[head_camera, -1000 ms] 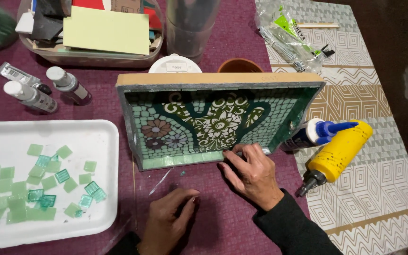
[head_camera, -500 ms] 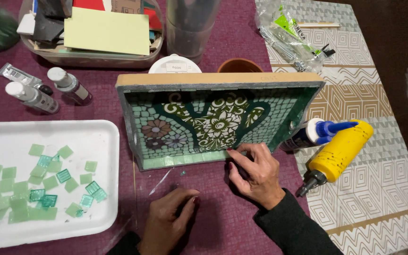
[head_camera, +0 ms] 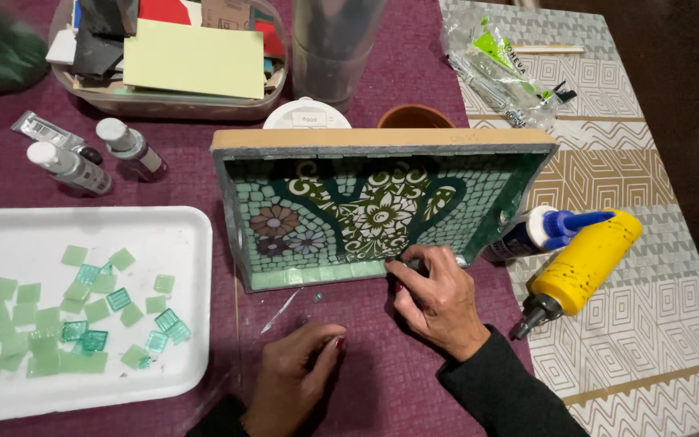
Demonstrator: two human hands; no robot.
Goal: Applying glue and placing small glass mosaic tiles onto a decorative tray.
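At six o'clock on the mosaic tray point(head_camera: 382, 212), our right hand point(head_camera: 437, 298) pinches a tile on the near rim; left hand point(head_camera: 297, 376) rests curled and empty on the cloth. We risk nudging neighbouring rim tiles crooked, or knocking the yellow glue bottle point(head_camera: 580, 267) at three o'clock.

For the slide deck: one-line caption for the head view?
Right hand presses at the near edge of a green mosaic tray; left hand rests on the purple mat.

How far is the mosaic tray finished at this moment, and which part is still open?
The mosaic tray looks mostly covered: floor, flowers and far walls carry tiles. The right hand presses at the near rim, where a row of pale green tiles ends at its fingers; the stretch past them is hidden. The left hand rests on the purple mat. Loose green tiles remain on the white foam tray.
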